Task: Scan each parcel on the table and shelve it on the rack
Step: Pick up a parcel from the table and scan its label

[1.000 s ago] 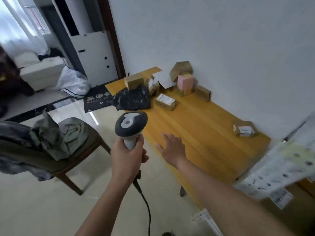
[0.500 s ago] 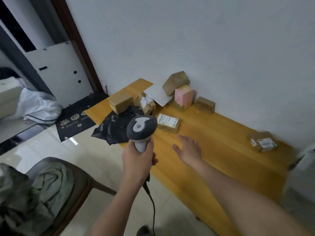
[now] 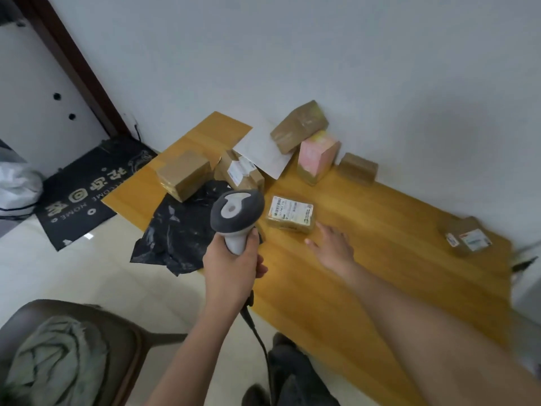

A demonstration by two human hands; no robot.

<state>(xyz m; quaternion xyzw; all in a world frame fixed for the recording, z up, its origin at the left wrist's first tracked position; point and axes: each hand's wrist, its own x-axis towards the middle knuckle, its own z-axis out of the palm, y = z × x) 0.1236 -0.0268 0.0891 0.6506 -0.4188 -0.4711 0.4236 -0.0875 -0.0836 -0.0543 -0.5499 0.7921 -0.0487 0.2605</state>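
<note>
My left hand (image 3: 231,268) grips a grey and white barcode scanner (image 3: 235,213), held upright over the front edge of the wooden table (image 3: 366,288). My right hand (image 3: 333,247) is open, fingers spread, just short of a small flat parcel with a white label (image 3: 291,216). Further back lie a black plastic bag parcel (image 3: 181,232), a brown box (image 3: 184,174), a labelled box (image 3: 240,171), a white envelope (image 3: 263,148), a tilted brown box (image 3: 298,127), a pink box (image 3: 317,159) and a small brown box (image 3: 357,168). Another labelled box (image 3: 467,235) sits at the right.
A white wall runs behind the table. A dark doormat (image 3: 90,189) lies on the tiled floor at left, by a brown door frame (image 3: 76,71). A chair with grey cloth on it (image 3: 67,356) stands at the lower left. The scanner's cable (image 3: 257,332) hangs down.
The view has swung right and nearer to the table. My right hand has reached forward over the table toward the small labelled parcel. The scanner stays in my left hand.
</note>
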